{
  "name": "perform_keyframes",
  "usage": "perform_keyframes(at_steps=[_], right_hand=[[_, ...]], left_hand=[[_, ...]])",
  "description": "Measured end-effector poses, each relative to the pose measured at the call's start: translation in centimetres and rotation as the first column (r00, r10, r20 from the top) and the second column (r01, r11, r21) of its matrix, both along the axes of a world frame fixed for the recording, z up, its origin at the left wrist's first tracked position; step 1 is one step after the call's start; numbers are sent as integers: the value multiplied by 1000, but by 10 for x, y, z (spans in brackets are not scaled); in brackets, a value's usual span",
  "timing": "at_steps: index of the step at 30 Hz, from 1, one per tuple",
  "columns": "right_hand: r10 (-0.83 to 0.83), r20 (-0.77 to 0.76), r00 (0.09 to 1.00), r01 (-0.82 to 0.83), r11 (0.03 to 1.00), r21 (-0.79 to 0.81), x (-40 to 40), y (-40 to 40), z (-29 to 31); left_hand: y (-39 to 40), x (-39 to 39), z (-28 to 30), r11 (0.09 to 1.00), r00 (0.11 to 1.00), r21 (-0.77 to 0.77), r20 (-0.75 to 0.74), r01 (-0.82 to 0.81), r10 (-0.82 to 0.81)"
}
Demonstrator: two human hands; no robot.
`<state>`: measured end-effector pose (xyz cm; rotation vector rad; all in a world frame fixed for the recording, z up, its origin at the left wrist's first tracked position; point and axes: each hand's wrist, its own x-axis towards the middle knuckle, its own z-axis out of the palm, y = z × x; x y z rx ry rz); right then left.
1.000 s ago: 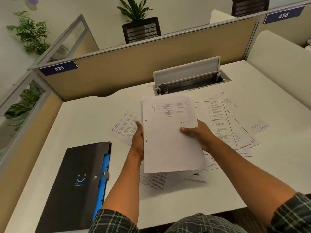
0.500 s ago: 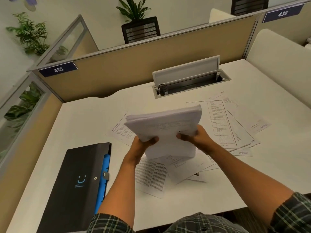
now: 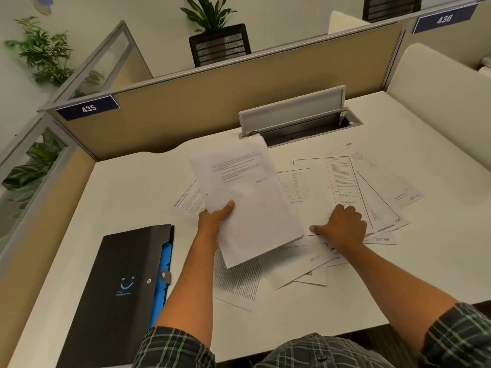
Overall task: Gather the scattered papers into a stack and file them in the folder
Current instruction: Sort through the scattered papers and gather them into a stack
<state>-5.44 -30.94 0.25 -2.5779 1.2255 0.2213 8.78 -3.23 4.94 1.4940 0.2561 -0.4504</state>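
At mid-frame, the left hand point(image 3: 216, 217) pinches a gathered stack point(image 3: 245, 200) of papers above the bench point(image 3: 132, 192), while the right hand point(image 3: 342, 227), fingers curled, presses on loose sheets point(image 3: 345, 187) right of centre. Best next: slide those sheets together, then square all edges before filing. One folder point(image 3: 117, 293) lies closed at lower left; roughly nine loose sheets remain, overlaps blurring the count.

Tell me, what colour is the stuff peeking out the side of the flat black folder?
Bright blue dividers peek from the flat black folder, seen in the head view.
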Motion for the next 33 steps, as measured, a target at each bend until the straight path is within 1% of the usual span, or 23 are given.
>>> perform_keyframes(at_steps=[3,6,8,10,12,14,16,18,19,22,24,27,29,30,31,33], right_hand=[[-71,7,997,69,987,147,5,-3,4],[-138,69,988,114,954,278,5,-7,4],[-157,140,978,107,944,313,3,-7,1],[-174,265,948,84,944,320,3,-5,-3],[-240,443,864,69,928,367,4,-5,-3],[-339,604,721,63,900,430,8,-8,4],[-442,696,565,78,869,489,12,-13,15],[-547,728,412,63,815,577,15,-17,26],[-576,737,354,29,794,607,15,-17,31],[-613,753,239,-96,757,647,18,-14,46],[-625,755,198,-143,744,653,19,-10,54],[-600,776,195,-163,760,629,18,-6,59],[-575,788,221,-203,763,614,15,-2,57],[-557,786,266,-230,756,613,14,0,53],[-532,776,338,-261,739,620,13,3,49],[-451,734,507,-307,701,643,10,10,40]], left_hand=[[7,-3,-8,1000,1000,21,-25,-19,19],[11,-7,-15,1000,997,20,-74,12,-10],[13,-9,-16,999,995,26,-89,42,-40],[15,-11,-19,997,994,31,-91,68,-65],[18,-12,-21,996,994,44,-88,76,-71],[21,-12,-22,996,993,55,-95,69,-64],[24,-11,-23,997,993,60,-107,50,-43],[25,-10,-25,998,992,60,-124,28,-21],[26,-10,-26,998,991,58,-134,20,-13],[24,-10,-28,998,991,60,-137,18,-10],[21,-10,-28,998,992,60,-129,16,-8],[18,-9,-29,997,994,71,-108,-10,18],[17,-9,-28,997,996,71,-84,-18,24],[17,-9,-27,998,997,62,-74,-16,20],[16,-9,-26,999,998,49,-69,-8,12],[14,-8,-23,999,997,36,-72,20,-18]])
